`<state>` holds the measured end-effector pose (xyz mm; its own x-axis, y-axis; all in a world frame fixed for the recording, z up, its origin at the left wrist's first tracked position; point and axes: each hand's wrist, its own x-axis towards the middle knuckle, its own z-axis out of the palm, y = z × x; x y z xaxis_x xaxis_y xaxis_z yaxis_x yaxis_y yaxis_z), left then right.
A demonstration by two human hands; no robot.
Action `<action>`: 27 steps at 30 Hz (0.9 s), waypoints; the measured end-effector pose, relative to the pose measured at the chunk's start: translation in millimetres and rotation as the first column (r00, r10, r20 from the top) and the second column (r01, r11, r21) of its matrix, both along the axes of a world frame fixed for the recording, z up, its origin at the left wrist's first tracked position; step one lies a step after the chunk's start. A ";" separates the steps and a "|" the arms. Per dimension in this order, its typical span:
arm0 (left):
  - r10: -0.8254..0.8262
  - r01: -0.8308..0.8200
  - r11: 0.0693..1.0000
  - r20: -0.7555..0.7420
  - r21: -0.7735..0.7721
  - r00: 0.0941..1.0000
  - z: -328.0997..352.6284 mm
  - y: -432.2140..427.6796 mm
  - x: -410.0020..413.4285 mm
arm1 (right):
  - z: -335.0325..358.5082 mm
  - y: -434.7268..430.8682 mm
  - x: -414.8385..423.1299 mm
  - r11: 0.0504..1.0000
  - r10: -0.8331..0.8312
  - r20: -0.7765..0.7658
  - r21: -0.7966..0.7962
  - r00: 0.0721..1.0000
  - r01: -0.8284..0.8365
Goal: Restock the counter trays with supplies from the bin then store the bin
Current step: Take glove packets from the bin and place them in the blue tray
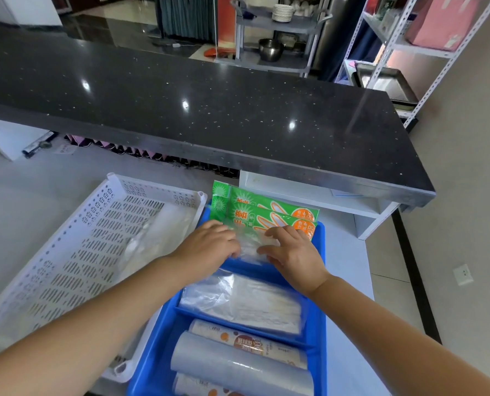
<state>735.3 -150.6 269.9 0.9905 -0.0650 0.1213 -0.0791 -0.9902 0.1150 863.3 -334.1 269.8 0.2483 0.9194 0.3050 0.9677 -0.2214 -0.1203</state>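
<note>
A blue divided tray [319, 284] lies on the white counter in front of me. Its far compartment holds green glove packets [262, 212] leaning on the back wall. My left hand [209, 245] and my right hand [291, 252] both rest on a clear plastic packet [251, 244] just in front of the green ones, fingers pressing it. The middle compartment holds a clear bag of pale sticks [255, 302]. The near compartment holds rolls of plastic film [238, 358]. To the left stands a white perforated bin [75, 252] with a few clear bags [149, 238] inside.
A black speckled raised counter [181, 104] runs across behind the tray, with a white shelf [309, 195] under its right end. A metal rack [409, 52] and a grey cart with plates and a bowl stand in the background.
</note>
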 end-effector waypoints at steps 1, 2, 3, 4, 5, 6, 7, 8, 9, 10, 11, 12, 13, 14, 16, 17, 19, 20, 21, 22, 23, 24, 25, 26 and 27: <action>0.018 -0.018 1.000 -0.019 -0.006 1.000 -0.1 1.1 1.8 | -0.6 1.7 1.9 1.000 0.005 -0.018 -0.020 1.000 -0.006; 0.034 -0.034 0.999 -0.036 -0.001 0.999 -0.2 2.6 3.5 | -1.0 3.1 3.4 0.999 0.009 -0.038 -0.035 0.999 -0.010; 0.046 -0.045 0.999 -0.047 0.011 0.998 -0.1 4.7 5.2 | -1.2 4.2 4.9 0.999 0.011 -0.055 -0.043 0.998 -0.013; 0.055 -0.053 0.998 -0.055 0.032 0.997 0.5 6.9 6.3 | -1.1 5.2 6.2 0.999 0.013 -0.069 -0.045 0.998 -0.016; 0.068 -0.063 0.996 -0.071 0.064 0.995 2.4 8.8 7.0 | -0.8 6.2 7.6 0.999 0.014 -0.082 -0.045 0.997 -0.017; 0.081 -0.070 0.991 -0.099 0.110 0.992 5.0 10.3 7.5 | -0.4 7.3 8.7 0.999 0.013 -0.090 -0.044 0.996 -0.017; 0.089 -0.065 0.984 -0.139 0.168 0.986 7.6 11.5 8.5 | -0.3 8.6 9.8 0.999 0.015 -0.093 -0.045 0.996 -0.019; 0.091 -0.048 0.974 -0.187 0.223 0.978 9.1 12.9 9.6 | -0.4 9.6 10.4 0.999 0.022 -0.092 -0.046 0.996 -0.026; 0.096 -0.033 0.964 -0.232 0.264 0.968 10.0 14.1 10.9 | -0.7 10.4 10.5 0.998 0.035 -0.091 -0.044 0.995 -0.040; 0.112 -0.034 0.960 -0.269 0.276 0.957 11.8 14.9 12.0 | -1.1 10.6 10.2 0.997 0.054 -0.095 -0.044 0.994 -0.058; 0.132 -0.056 0.963 -0.280 0.262 0.951 13.3 15.7 12.7 | -1.4 10.1 9.5 0.996 0.074 -0.100 -0.045 0.992 -0.079; 0.153 -0.096 0.970 -0.252 0.224 0.956 14.9 16.3 13.4 | -1.5 9.1 8.7 0.994 0.094 -0.106 -0.048 0.990 -0.099; 0.162 -0.131 0.975 -0.171 0.178 0.972 16.7 16.1 14.3 | -1.3 8.1 8.4 0.992 0.110 -0.114 -0.050 0.987 -0.116; 0.153 -0.144 0.979 -0.054 0.141 0.987 17.7 14.5 14.8 | -0.6 7.2 8.4 0.990 0.122 -0.126 -0.056 0.985 -0.129; 0.096 -0.106 0.987 0.089 0.121 0.991 15.7 9.5 16.7 | 0.8 6.8 9.7 0.986 0.139 -0.163 -0.071 0.977 -0.152; 0.067 -0.075 0.989 0.070 0.127 0.995 13.8 8.1 18.1 | 1.8 7.0 10.3 0.984 0.144 -0.181 -0.077 0.973 -0.160; 0.074 -0.065 0.991 -0.071 0.116 0.995 8.4 8.3 20.4 | 3.9 7.0 10.6 0.982 0.150 -0.203 -0.084 0.968 -0.170; 0.104 -0.088 0.989 -0.138 0.117 0.985 7.0 10.5 21.9 | 4.2 6.3 11.0 0.981 0.150 -0.211 -0.087 0.966 -0.172; 0.133 -0.110 0.985 -0.183 0.131 0.974 7.2 14.0 22.9 | 3.8 5.1 11.7 0.982 0.144 -0.222 -0.090 0.964 -0.167; 0.163 -0.132 0.980 -0.222 0.149 0.961 8.4 18.0 23.3 | 3.2 3.0 12.7 0.984 0.129 -0.236 -0.091 0.963 -0.154; 0.190 -0.150 0.974 -0.258 0.168 0.947 9.3 21.9 23.4 | 2.6 0.6 14.0 0.987 0.109 -0.248 -0.092 0.963 -0.135; 0.207 -0.155 0.969 -0.290 0.193 0.934 9.3 25.2 22.9 | 2.3 -2.2 15.3 0.988 0.089 -0.250 -0.097 0.964 -0.116; 0.213 -0.150 0.965 -0.310 0.214 0.927 8.6 27.7 22.7 | 2.1 -4.6 16.8 0.989 0.078 -0.242 -0.107 0.967 -0.106; 0.214 -0.143 0.962 -0.319 0.233 0.923 7.9 29.1 22.7 | 1.9 -7.0 18.1 0.987 0.077 -0.223 -0.122 0.972 -0.106; 0.214 -0.137 0.959 -0.319 0.247 0.923 6.8 29.6 22.7 | 1.8 -9.2 19.3 0.984 0.082 -0.205 -0.140 0.975 -0.112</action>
